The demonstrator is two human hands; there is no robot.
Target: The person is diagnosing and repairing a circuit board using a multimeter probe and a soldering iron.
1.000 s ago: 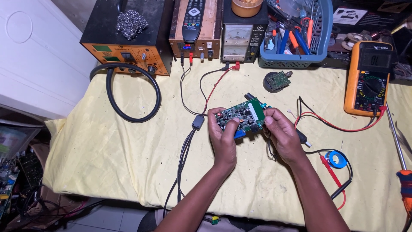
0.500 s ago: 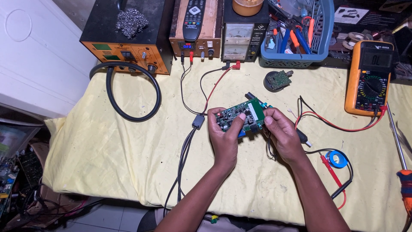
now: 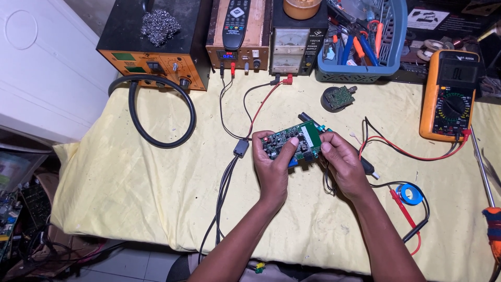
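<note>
A green circuit board with small black parts is held above the yellow cloth, a little tilted. My left hand grips its left side, thumb resting on the board's top face. My right hand holds the right edge with fingertips. Black wires hang below the board, between the two hands. A dark pen-shaped tool lies under my right hand.
Yellow cloth covers the bench. At the back stand an orange-fronted station with a black hose loop, a power supply with a remote on top, and a blue basket. An orange multimeter, probes, blue tape roll and screwdriver lie to the right.
Both hands and the board stay almost where they were; the left thumb has shifted slightly on the board's face.
</note>
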